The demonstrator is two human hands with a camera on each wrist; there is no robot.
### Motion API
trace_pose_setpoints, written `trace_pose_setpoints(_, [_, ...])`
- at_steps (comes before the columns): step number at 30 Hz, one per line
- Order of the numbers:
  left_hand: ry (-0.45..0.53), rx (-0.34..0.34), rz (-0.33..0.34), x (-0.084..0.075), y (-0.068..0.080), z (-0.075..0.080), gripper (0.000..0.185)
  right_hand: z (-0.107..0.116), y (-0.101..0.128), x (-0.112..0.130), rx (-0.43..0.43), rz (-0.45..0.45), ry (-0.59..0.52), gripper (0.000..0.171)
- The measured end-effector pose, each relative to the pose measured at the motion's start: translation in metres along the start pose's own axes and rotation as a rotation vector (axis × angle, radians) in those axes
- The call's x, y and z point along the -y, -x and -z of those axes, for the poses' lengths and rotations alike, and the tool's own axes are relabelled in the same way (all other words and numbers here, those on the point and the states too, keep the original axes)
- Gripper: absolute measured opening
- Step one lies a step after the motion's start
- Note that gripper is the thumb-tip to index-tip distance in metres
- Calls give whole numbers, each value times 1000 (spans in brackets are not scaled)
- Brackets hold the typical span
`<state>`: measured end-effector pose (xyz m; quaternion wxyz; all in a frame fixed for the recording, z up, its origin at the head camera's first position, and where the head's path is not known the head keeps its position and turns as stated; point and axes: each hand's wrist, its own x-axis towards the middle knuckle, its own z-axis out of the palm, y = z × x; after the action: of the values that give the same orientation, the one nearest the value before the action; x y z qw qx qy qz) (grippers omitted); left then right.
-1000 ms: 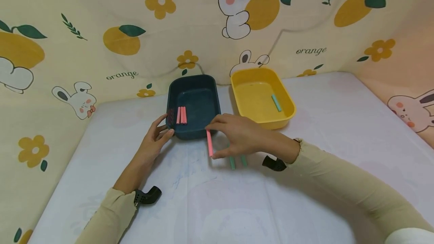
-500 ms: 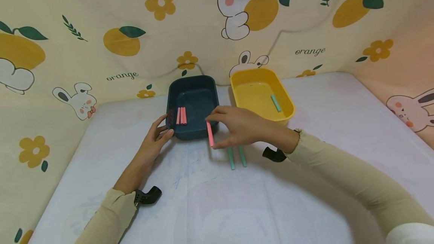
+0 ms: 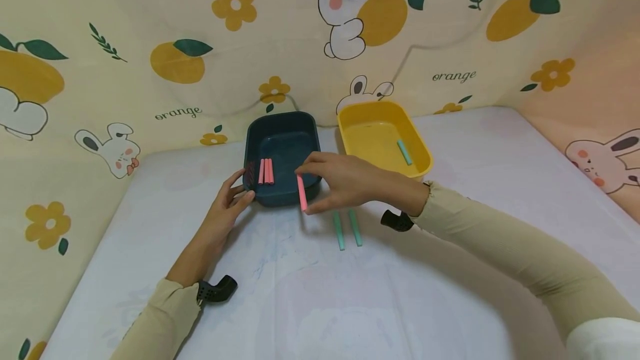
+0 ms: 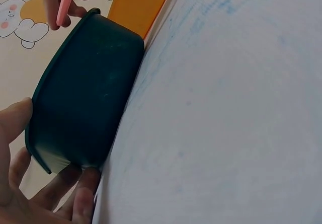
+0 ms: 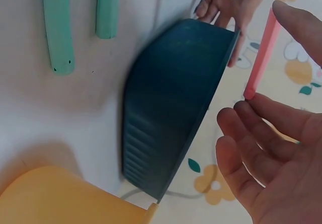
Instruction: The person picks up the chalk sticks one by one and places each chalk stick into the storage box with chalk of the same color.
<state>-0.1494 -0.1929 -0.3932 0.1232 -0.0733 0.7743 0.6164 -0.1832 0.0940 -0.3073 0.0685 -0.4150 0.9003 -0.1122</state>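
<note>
Your right hand [image 3: 345,182] — pinches a pink stick [image 3: 301,193] over the dark blue tray's [image 3: 282,196] near rim. Your left hand [image 3: 225,210] — fingers relaxed, touching that tray's corner.

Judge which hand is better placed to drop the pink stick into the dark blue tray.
The right hand: it already pinches the pink stick at the dark blue tray's near rim, while the left hand steadies that tray's corner.

Home: cartoon bunny-print cloth [image 3: 150,32] backdrop.
</note>
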Motion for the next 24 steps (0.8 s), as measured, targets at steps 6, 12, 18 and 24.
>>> trace_pose_setpoints(6, [6,2,-21,0,0,0,69,0,-9,-2,13,-27,-6,79])
trace_pose_setpoints(12, [18,11,-29,0,1,1,69,-3,-17,-3,27,-51,-42,80])
trace_pose_setpoints(18, [20,17,-14,0,0,2,68,-7,-23,-5,37,-51,-122,77])
trace_pose_setpoints(24, [35,15,-18,0,2,2,68,-5,-32,-8,34,-69,-157,76])
